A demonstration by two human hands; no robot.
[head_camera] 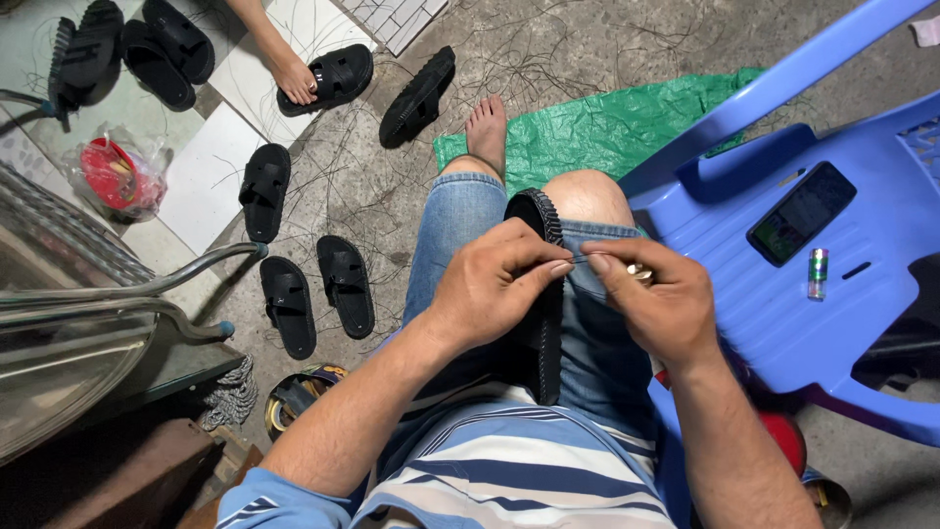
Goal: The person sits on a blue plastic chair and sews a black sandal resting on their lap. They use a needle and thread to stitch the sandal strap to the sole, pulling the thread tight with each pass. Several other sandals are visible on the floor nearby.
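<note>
**Sandal sole pinned on the lap, thread pinched between both hands**

Sandal sole [541,294] lies edge-up along the person's jeans-clad thighs, at the centre of the view, its ridged rim running from about 6 o'clock up toward 12 o'clock. Resting it on the lap seems to keep the rim steady and close under the eyes. The left hand [494,284] is closed, thumb and forefinger pinched together against the rim near its upper end. The right hand [654,299] is closed too, its fingertips pinching a fine thread or needle [586,258] that spans the short gap to the left hand; the strand is too thin to tell which. A small brass-coloured object shows between the right fingers.

At 3 o'clock a blue plastic chair [744,294] stands just beside the right knee, serving as a side table: a dark phone [802,214] and a small green battery [817,273] lie on its seat within reach.

At 9 o'clock, on the floor, a pair of finished black sandals [315,291] lies side by side, with another single one beyond. Toward 12 o'clock a green plastic sheet [627,127] is spread under the person's bare foot. At 11 o'clock another person's hand [294,78] rests on a black sandal [338,76], with more sandals stacked farther off among scattered thread offcuts.
</note>
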